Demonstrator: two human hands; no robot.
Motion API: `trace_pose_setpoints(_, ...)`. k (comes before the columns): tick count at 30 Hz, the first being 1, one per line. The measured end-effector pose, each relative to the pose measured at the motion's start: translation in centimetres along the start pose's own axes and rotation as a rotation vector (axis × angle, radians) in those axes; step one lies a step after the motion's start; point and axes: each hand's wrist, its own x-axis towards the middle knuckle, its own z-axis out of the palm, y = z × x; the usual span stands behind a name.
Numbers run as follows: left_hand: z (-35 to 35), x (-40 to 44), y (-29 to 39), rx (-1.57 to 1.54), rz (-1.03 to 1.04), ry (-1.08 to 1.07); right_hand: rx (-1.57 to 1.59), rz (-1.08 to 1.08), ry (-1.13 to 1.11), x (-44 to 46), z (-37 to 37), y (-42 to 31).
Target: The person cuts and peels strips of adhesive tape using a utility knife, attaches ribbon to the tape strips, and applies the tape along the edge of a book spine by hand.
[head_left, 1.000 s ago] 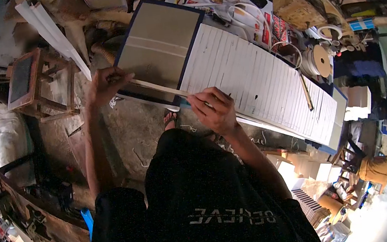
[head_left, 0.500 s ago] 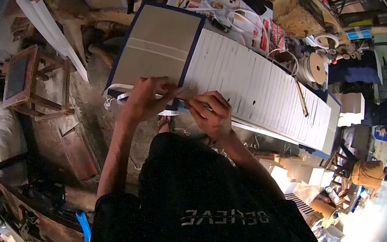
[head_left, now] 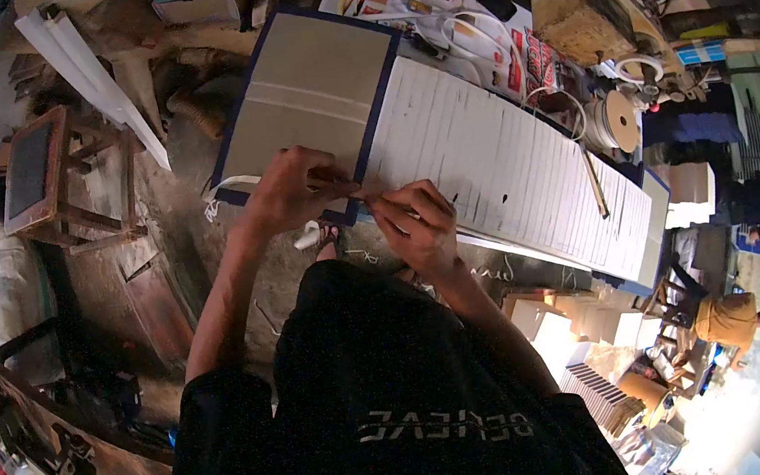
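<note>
White strip (head_left: 240, 180), just one, is pinched in the left hand (head_left: 291, 190); the right hand's (head_left: 420, 223) hold is unclear.

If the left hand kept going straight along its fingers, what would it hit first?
Most likely the right hand: the left hand points toward it at close quarters. One view leaves unclear whether they already touch.
</note>
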Motion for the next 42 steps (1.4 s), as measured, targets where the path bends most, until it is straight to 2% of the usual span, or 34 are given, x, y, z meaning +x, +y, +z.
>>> trace_pose_setpoints(3,-0.4,0.0,-0.2,-0.002,0.009,0.003,-0.021,-0.028,-0.004,0.6,0.0,-0.5)
trace_pose_setpoints(8,0.8,0.0,-2.8,-0.181,0.078,0.055,0.017,0.022,0.056,1.0,0.4,-0.9)
trace_pose_setpoints(12,0.6,-0.1,-2.4,-0.083,0.119,0.008,0.008,0.054,0.05,1.0,0.2,-1.0)
trace_pose_setpoints(14,1.3,0.2,-1.8,-0.08,0.142,0.135,-0.075,-0.019,0.004,1.7,-0.3,-1.7)
trace_pose_setpoints(15,1.8,0.6,-1.9,-0.085,0.174,0.097,-0.188,-0.136,-0.068,0.4,0.1,-0.5)
trace_pose_setpoints(17,2.6,1.1,-2.8,0.038,-0.064,-0.009,-0.216,-0.102,-0.042,-1.4,1.2,0.2)
trace_pose_setpoints(18,2.8,1.3,-2.8,0.04,-0.034,-0.041,-0.197,-0.102,-0.026,-1.8,1.5,0.3)
trace_pose_setpoints(20,3.0,1.2,-2.7,0.152,0.145,0.029,-0.238,-0.087,-0.015,-2.6,1.3,-0.2)
trace_pose_setpoints(21,3.3,1.0,-2.5,0.014,0.068,0.046,-0.249,-0.098,-0.015,-3.0,1.1,-0.5)
trace_pose_setpoints(22,3.4,1.0,-2.5,0.018,0.09,0.017,-0.274,-0.075,-0.002,-3.3,0.5,-1.0)
trace_pose_setpoints(24,3.5,1.3,-2.7,-0.042,0.066,0.006,-0.459,-0.041,-0.154,-4.4,-1.3,-2.1)
trace_pose_setpoints(25,3.6,1.3,-2.6,-0.128,-0.078,-0.018,-0.488,0.013,-0.253,-5.2,-2.4,-2.3)
trace_pose_setpoints(26,3.6,1.5,-2.8,-0.124,-0.064,-0.046,-0.507,0.039,-0.247,-5.8,-3.5,-2.4)
trace_pose_setpoints(28,3.5,1.6,-3.2,-0.019,0.128,0.033,-0.6,0.184,-0.255,-7.1,-5.6,-2.8)
trace_pose_setpoints(29,3.4,1.6,-3.0,-0.067,0.007,0.018,-0.54,0.256,-0.234,-7.6,-6.8,-2.5)
trace_pose_setpoints(33,2.8,2.0,-0.7,0.06,0.019,0.018,-0.647,0.233,-0.209,-11.3,-11.6,0.2)
trace_pose_setpoints(35,2.6,2.2,-0.2,0.12,0.016,-0.006,-0.447,0.331,-0.173,-11.6,-13.6,1.3)
trace_pose_setpoints(36,2.4,2.4,0.1,0.173,0.006,-0.022,-0.447,0.319,-0.162,-11.5,-14.8,2.3)
trace_pose_setpoints(37,2.0,2.6,0.2,0.159,0.02,-0.046,-0.327,0.529,-0.093,-11.0,-16.1,3.5)
trace_pose_setpoints(39,1.8,2.7,1.1,0.214,-0.047,-0.061,-0.39,0.665,0.089,-9.0,-19.2,6.6)
trace_pose_setpoints(41,1.5,2.3,0.7,0.281,-0.138,-0.069,-0.658,0.531,0.259,-6.2,-21.7,11.6)
trace_pose_setpoints(42,2.0,2.2,-1.2,0.197,-0.16,-0.069,-0.737,0.471,0.309,-5.6,-22.5,14.0)
